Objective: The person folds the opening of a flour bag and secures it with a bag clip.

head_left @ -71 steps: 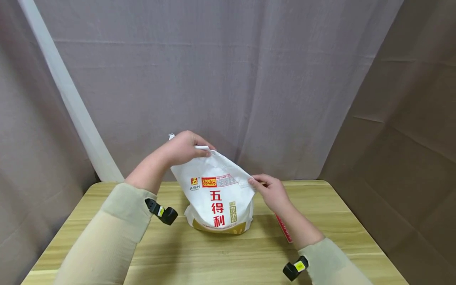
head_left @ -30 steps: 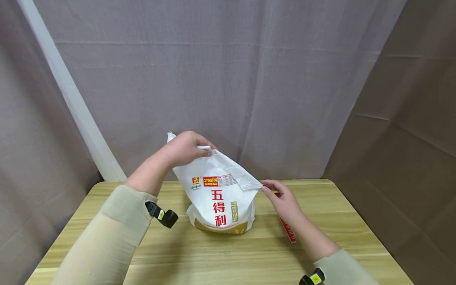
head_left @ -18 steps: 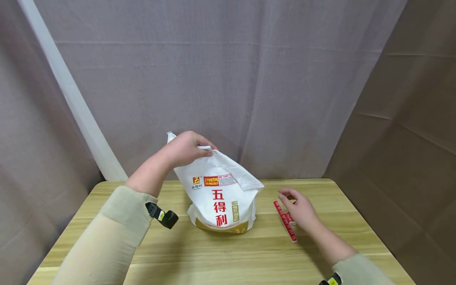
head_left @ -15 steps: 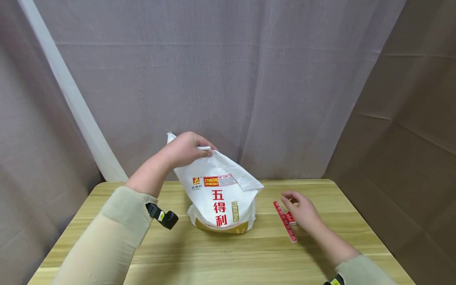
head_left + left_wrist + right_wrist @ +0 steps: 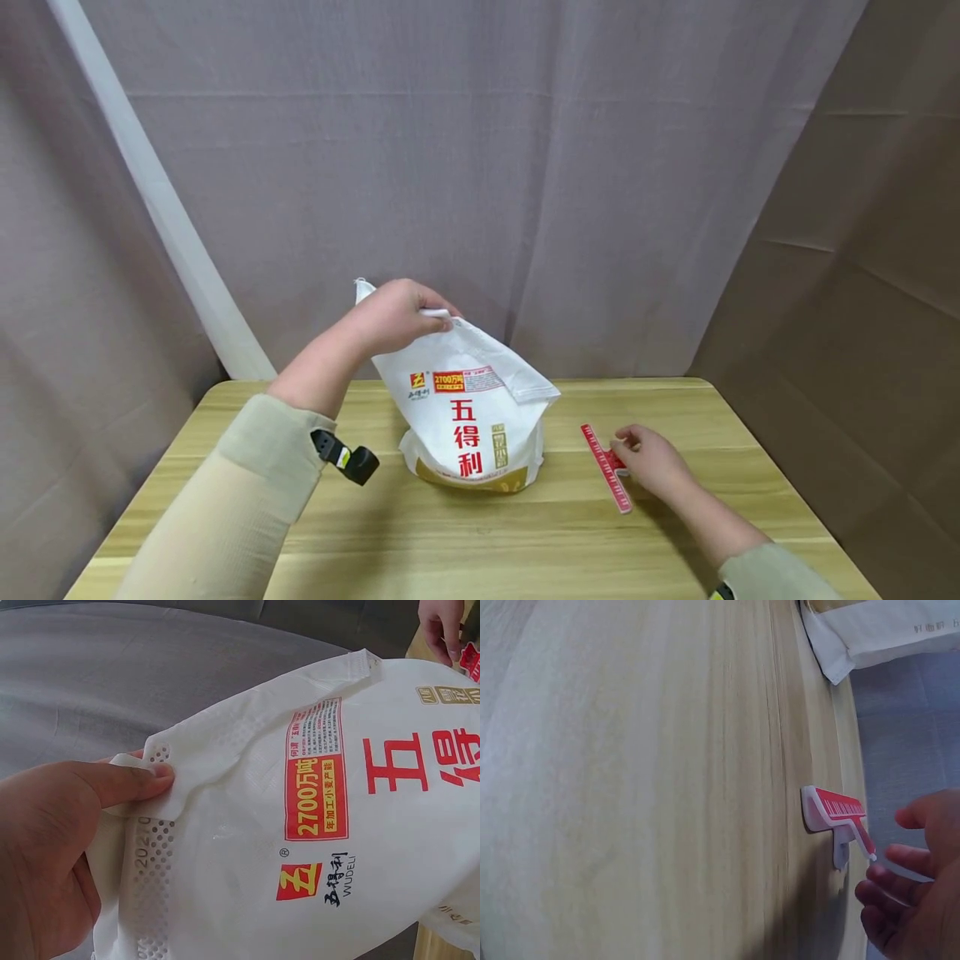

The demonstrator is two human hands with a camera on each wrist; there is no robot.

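Note:
A white flour bag (image 5: 468, 417) with red characters stands upright on the wooden table (image 5: 480, 533). My left hand (image 5: 405, 315) holds its folded top corner up; in the left wrist view the thumb and fingers of that hand (image 5: 112, 787) pinch the perforated top edge of the bag (image 5: 337, 825). A red sealing clip (image 5: 606, 467) lies flat on the table to the right of the bag. My right hand (image 5: 648, 460) is down on it, fingers curled at its white handle. In the right wrist view my right hand's fingertips (image 5: 889, 881) touch the end of the clip (image 5: 838, 814).
Grey cloth hangs close behind the table, and a brown panel (image 5: 862, 292) stands on the right. A white pole (image 5: 157, 200) leans at the back left. The bag's lower corner (image 5: 877, 637) shows in the right wrist view.
My right hand let go of the bag's right top corner, dropped to the table and closed in on the red clip. The left hand kept its hold on the bag's top.

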